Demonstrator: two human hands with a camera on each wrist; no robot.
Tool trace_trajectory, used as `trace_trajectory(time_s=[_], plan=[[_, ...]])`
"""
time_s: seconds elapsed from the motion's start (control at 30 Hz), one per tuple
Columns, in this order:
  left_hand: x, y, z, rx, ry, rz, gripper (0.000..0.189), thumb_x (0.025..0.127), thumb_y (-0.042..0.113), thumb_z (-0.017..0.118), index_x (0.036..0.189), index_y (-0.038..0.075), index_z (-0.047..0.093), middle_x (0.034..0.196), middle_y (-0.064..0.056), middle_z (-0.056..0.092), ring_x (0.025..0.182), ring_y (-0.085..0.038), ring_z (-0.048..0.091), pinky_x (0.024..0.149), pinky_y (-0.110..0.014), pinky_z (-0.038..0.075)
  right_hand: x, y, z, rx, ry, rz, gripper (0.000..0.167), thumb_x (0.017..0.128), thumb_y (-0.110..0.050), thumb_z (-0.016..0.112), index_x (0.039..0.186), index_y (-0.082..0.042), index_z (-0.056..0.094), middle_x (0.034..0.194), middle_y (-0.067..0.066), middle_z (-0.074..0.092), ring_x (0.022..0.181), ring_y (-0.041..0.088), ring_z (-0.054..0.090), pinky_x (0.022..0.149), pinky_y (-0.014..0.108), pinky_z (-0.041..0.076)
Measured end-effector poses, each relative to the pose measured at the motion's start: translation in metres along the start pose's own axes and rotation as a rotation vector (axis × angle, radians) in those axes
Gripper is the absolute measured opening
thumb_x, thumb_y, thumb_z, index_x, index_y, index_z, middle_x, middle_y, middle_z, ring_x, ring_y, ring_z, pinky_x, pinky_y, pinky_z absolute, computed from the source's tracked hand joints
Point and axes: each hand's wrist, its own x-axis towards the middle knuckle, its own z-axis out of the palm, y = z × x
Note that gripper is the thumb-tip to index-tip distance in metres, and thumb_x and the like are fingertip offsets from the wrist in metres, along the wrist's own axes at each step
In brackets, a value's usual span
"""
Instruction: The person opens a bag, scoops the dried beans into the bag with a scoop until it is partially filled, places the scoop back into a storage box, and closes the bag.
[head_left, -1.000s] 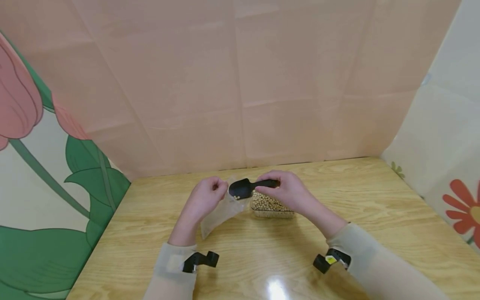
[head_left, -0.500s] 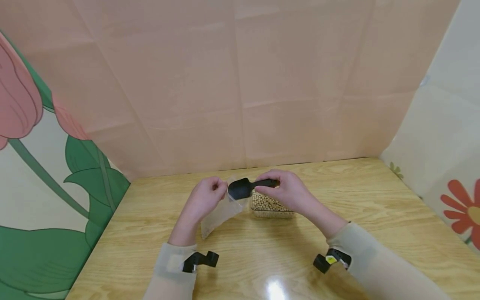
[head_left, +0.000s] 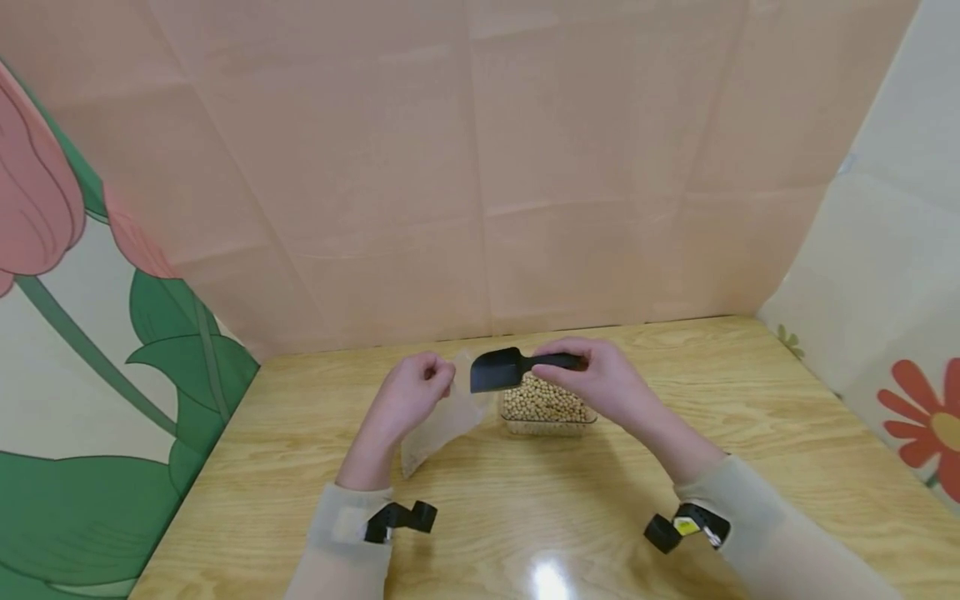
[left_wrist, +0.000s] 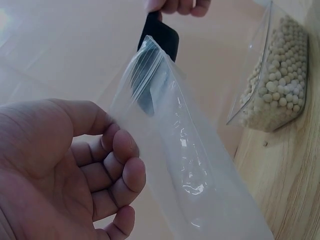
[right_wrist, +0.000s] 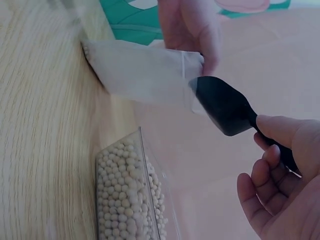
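Observation:
My left hand (head_left: 410, 398) pinches the mouth edge of a clear zip bag (head_left: 442, 425), which hangs slanting down to the table. In the left wrist view the bag's zip strip (left_wrist: 145, 70) is visible. Between thumb and fingers, my right hand (head_left: 606, 379) grips the handle of a small black scoop (head_left: 495, 371). Its blade, which shows no beans, lies just right of the bag's mouth and overlaps it in the left wrist view. Below the scoop stands a clear plastic box (head_left: 547, 429) of pale round beans (right_wrist: 117, 195), probably soybeans.
The wooden table (head_left: 480, 517) runs back to a pink cloth backdrop (head_left: 480, 208). Flower-patterned panels stand at the left and right sides. A small bit (left_wrist: 265, 143) lies on the table beside the box.
A few beans lay in the scoop one second ago and are gone from it. My right hand has drawn the scoop right, away from the bag's mouth. My left hand has stayed still.

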Motion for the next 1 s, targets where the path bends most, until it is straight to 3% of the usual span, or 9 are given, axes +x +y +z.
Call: trace_trajectory(time_s=[0.2,0.6,1.0], plan=[[0.001,-0.001,0.001,0.013,0.009,-0.001,0.030,0.110,0.024,0.060,0.083,0.012,0.066,0.080,-0.004,0.063,0.063,-0.020,0.044,0.061,-0.037,0.037,-0.005,0.011,-0.013,0.017,0.030,0.032,0.038,0.100,-0.046,0.083,0.128,-0.021,0.082,0.131,0.006,0.075,0.096,0.027,0.064,0.075,0.035,0.053],[0.001,-0.002,0.001,0.006,0.005,-0.016,0.031,0.111,0.025,0.058,0.084,0.012,0.066,0.079,-0.004,0.062,0.063,-0.020,0.043,0.059,-0.035,0.036,-0.014,0.029,-0.032,0.017,0.071,0.081,0.043,0.100,-0.047,0.083,0.130,-0.016,0.080,0.128,0.011,0.074,0.092,0.027,0.057,0.070,0.034,0.047],[0.001,-0.002,0.001,0.002,-0.005,-0.011,0.031,0.112,0.024,0.057,0.084,0.012,0.065,0.078,-0.004,0.061,0.062,-0.020,0.041,0.058,-0.035,0.035,-0.018,0.048,-0.041,-0.027,0.088,0.090,0.047,0.101,-0.049,0.081,0.134,-0.015,0.079,0.139,0.012,0.072,0.109,0.027,0.066,0.081,0.033,0.055]])
